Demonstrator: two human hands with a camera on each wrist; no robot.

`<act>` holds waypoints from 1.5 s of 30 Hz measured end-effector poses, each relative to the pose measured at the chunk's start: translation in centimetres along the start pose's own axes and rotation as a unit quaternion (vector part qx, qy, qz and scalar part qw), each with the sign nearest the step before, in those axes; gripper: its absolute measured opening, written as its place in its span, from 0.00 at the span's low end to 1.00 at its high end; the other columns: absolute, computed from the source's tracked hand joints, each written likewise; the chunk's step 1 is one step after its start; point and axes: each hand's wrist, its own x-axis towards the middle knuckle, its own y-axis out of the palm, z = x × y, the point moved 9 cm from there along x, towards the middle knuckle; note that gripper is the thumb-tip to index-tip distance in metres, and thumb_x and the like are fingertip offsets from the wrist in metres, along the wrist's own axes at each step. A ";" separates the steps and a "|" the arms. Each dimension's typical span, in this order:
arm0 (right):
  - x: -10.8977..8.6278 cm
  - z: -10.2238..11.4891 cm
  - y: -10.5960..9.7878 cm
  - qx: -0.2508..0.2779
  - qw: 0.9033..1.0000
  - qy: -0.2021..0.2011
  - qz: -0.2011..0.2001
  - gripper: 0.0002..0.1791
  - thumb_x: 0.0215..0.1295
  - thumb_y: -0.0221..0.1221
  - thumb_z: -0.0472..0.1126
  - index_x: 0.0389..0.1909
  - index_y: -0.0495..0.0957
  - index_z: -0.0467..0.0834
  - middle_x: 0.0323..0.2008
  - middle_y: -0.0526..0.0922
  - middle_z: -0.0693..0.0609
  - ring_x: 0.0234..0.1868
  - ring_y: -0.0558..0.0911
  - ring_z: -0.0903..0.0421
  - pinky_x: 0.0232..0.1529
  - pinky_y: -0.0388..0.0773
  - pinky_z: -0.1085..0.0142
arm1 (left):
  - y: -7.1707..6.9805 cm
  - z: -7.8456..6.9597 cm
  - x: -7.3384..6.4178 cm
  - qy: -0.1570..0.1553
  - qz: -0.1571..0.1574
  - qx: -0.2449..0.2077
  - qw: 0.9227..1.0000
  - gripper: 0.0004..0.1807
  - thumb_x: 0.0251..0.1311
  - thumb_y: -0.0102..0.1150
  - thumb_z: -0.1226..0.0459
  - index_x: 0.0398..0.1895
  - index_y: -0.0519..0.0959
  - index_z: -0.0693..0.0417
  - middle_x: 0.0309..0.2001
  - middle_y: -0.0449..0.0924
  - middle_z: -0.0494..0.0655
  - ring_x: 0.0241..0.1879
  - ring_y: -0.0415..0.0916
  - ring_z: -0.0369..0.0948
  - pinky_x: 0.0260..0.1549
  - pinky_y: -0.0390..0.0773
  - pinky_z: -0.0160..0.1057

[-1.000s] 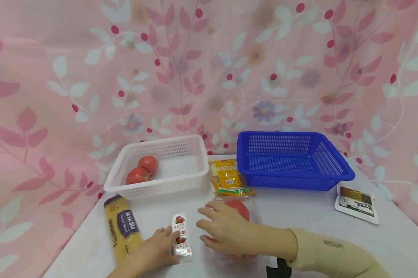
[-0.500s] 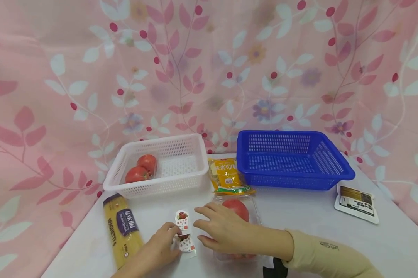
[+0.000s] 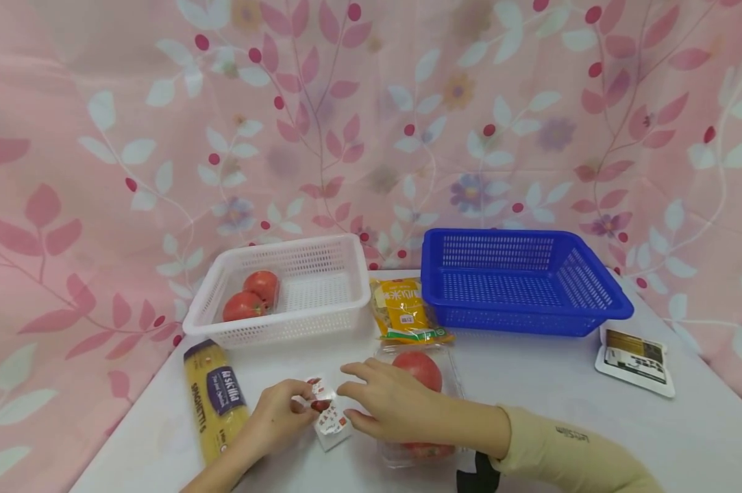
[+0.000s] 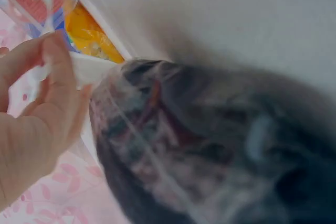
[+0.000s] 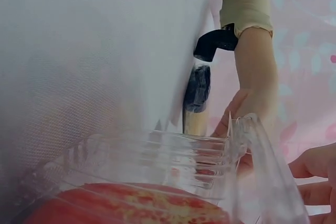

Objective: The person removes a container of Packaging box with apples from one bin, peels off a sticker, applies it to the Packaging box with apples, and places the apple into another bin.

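Observation:
My left hand (image 3: 282,415) pinches the left edge of a strip of white sachets (image 3: 330,418) printed with red fruit, lifting that edge. In the left wrist view the thumb and forefinger of that hand (image 4: 39,98) meet at the tip. To the right of the sachets, my right hand (image 3: 395,402) is spread with relaxed fingers over a clear plastic box of tomatoes (image 3: 417,370), its fingertips close to the strip. The right wrist view shows the box's ribbed wall (image 5: 173,148) with a tomato (image 5: 136,203) behind it, and the right fingers (image 5: 315,192) at the edge.
A spaghetti pack (image 3: 216,404) lies left of the left hand. Behind stand a white basket (image 3: 312,318) holding boxed tomatoes (image 3: 247,307) and a blue basket (image 3: 518,323). A yellow food bag (image 3: 405,311) lies between them. At far right is a flat white packet (image 3: 634,363).
My left hand has gone from fingers laid on the sachet strip to pinching its edge. The strip has shifted slightly right and tilted. My right hand has drifted slightly left over the box.

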 end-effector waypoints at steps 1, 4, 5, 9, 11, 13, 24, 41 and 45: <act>0.0 -0.2 0.1 0.011 1.000 0.010 0.002 0.16 0.62 0.55 0.49 0.49 0.76 0.48 0.54 0.75 0.51 0.52 0.74 0.57 0.51 0.72 0.64 | -0.2 -0.3 0.0 0.010 -0.008 -0.008 1.000 0.10 0.41 0.69 0.71 0.24 0.77 0.52 0.37 0.79 0.48 0.26 0.74 0.35 0.22 0.74 0.30; 0.1 -0.7 0.3 0.038 0.999 0.039 0.002 0.18 0.62 0.56 0.48 0.51 0.75 0.48 0.54 0.75 0.50 0.53 0.74 0.56 0.49 0.74 0.62 | -0.6 -2.1 -0.3 0.084 -0.038 -0.015 0.996 0.11 0.40 0.69 0.74 0.24 0.78 0.52 0.42 0.79 0.52 0.26 0.76 0.32 0.25 0.76 0.28; 0.1 -0.9 0.3 0.047 0.998 0.048 -0.002 0.18 0.62 0.56 0.48 0.52 0.75 0.47 0.54 0.75 0.50 0.53 0.74 0.56 0.48 0.75 0.63 | -0.8 -2.9 -0.6 0.117 -0.050 -0.014 0.992 0.11 0.39 0.69 0.74 0.24 0.79 0.51 0.42 0.78 0.52 0.25 0.76 0.31 0.24 0.76 0.28; 0.2 -1.6 -0.1 0.076 0.995 0.058 -0.039 0.20 0.61 0.57 0.47 0.53 0.74 0.45 0.50 0.76 0.50 0.50 0.76 0.57 0.47 0.75 0.66 | -1.9 -6.5 -2.1 0.263 -0.114 -0.001 0.958 0.17 0.36 0.70 0.77 0.32 0.80 0.54 0.40 0.78 0.48 0.23 0.75 0.28 0.22 0.74 0.26; 0.2 -1.7 -0.5 0.094 0.992 0.050 -0.062 0.19 0.60 0.58 0.45 0.52 0.74 0.44 0.49 0.76 0.51 0.49 0.76 0.58 0.48 0.74 0.69 | -2.5 -7.8 -2.7 0.303 -0.144 0.003 0.942 0.22 0.33 0.70 0.78 0.37 0.80 0.55 0.40 0.77 0.45 0.23 0.74 0.27 0.22 0.74 0.25; 0.1 -1.7 -0.9 0.113 0.989 0.037 -0.083 0.17 0.59 0.60 0.44 0.49 0.75 0.44 0.47 0.76 0.52 0.47 0.77 0.59 0.47 0.73 0.72 | -3.1 -8.7 -3.1 0.318 -0.160 0.003 0.934 0.25 0.32 0.70 0.79 0.40 0.79 0.55 0.40 0.77 0.43 0.24 0.74 0.28 0.23 0.73 0.24; -1.0 -2.2 -3.7 0.198 0.952 -0.022 -0.231 0.07 0.50 0.65 0.30 0.28 0.79 0.44 0.39 0.80 0.51 0.42 0.79 0.58 0.40 0.73 0.79 | -3.9 -11.1 -3.3 0.344 -0.175 -0.008 0.923 0.23 0.37 0.69 0.76 0.40 0.78 0.52 0.40 0.78 0.40 0.27 0.74 0.31 0.30 0.74 0.24; -3.2 -1.2 -5.8 0.115 0.957 -0.052 -0.261 0.11 0.46 0.67 0.30 0.31 0.77 0.44 0.43 0.78 0.50 0.46 0.77 0.57 0.47 0.72 0.74 | -1.2 -7.6 0.1 0.062 0.046 -0.307 0.949 0.19 0.69 0.43 0.60 0.58 0.63 0.62 0.37 0.76 0.58 0.35 0.79 0.45 0.34 0.79 0.41; -3.6 0.0 -5.4 0.077 0.956 -0.095 -0.265 0.13 0.44 0.68 0.31 0.31 0.77 0.43 0.43 0.78 0.49 0.45 0.79 0.57 0.46 0.73 0.73 | -0.4 -7.4 0.5 0.040 0.065 -0.321 0.944 0.19 0.66 0.48 0.60 0.53 0.67 0.66 0.40 0.75 0.57 0.34 0.78 0.44 0.36 0.79 0.41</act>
